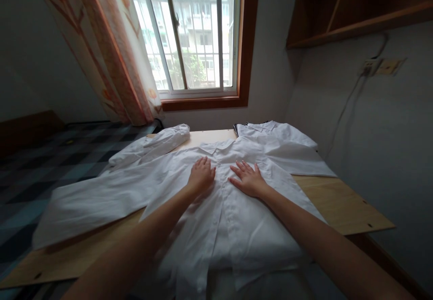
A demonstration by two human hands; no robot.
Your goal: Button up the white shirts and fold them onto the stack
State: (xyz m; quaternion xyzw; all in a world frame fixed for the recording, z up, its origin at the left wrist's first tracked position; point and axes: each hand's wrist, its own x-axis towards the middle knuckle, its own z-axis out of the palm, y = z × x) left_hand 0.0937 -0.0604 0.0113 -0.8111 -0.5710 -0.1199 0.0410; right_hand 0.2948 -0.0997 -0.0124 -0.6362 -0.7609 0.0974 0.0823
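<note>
A white long-sleeved shirt (189,214) lies spread face up on a wooden board (341,200), its collar toward the window and its sleeves stretched out to both sides. The lower front hangs partly open near me. My left hand (202,174) rests flat on the chest just left of the button line, fingers together but straight. On the other side of that line my right hand (248,178) presses palm down, fingers spread. Neither hand grasps the cloth.
Behind the left sleeve lies another bunched white garment (152,144). Folded white shirts (277,133) sit at the back right. A checked bed (27,182) borders the board on the left, a wall with a socket (372,66) on the right. The window (199,34) and curtain (125,65) are ahead.
</note>
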